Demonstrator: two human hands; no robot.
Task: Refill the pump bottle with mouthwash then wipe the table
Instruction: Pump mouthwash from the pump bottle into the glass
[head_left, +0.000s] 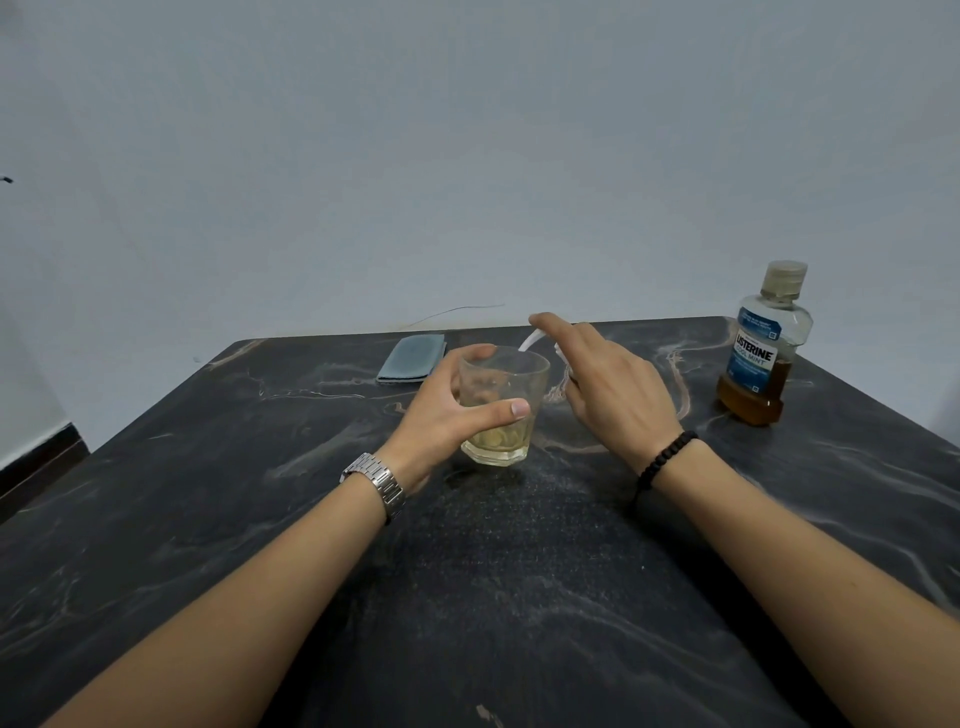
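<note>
My left hand (447, 421) grips a clear glass tumbler (511, 379) that stands on the dark marbled table (467, 597) with a little pale yellow liquid at its bottom. My right hand (613, 395) is wrapped round the pump bottle, which it hides almost entirely. Its index finger lies stretched over the pump head. The white pump spout (530, 340) reaches over the tumbler's rim. At the right rear, apart from both hands, the capped mouthwash bottle (763, 358) stands with amber liquid low inside.
A folded blue-grey cloth (413, 357) lies near the table's far edge, behind the tumbler and to its left. A pale wall rises right behind the table. A dark skirting strip shows at the far left.
</note>
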